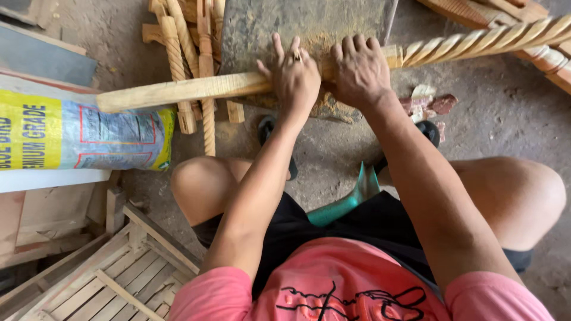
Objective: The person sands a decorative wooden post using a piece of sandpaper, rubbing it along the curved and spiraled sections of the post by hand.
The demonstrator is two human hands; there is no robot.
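A long turned wooden post (190, 89) lies across a grey stone block (267, 27) in front of me, smooth at its left end and spiral-carved at its right end. My left hand (294, 74) presses down on the post's middle, fingers spread flat, a ring on one finger. Right beside it, my right hand (358, 71) wraps over the same post where the spiral part begins. Sawdust lies on the block under both hands. My bare knees flank a green stool edge (348, 199) between my legs.
Several carved wooden spindles (184, 41) are piled at the back left. A yellow and blue woven sack (77, 134) lies at the left. A slatted wooden frame (101, 279) sits at the lower left. More wooden pieces (535, 53) lie at the upper right, on a dusty concrete floor.
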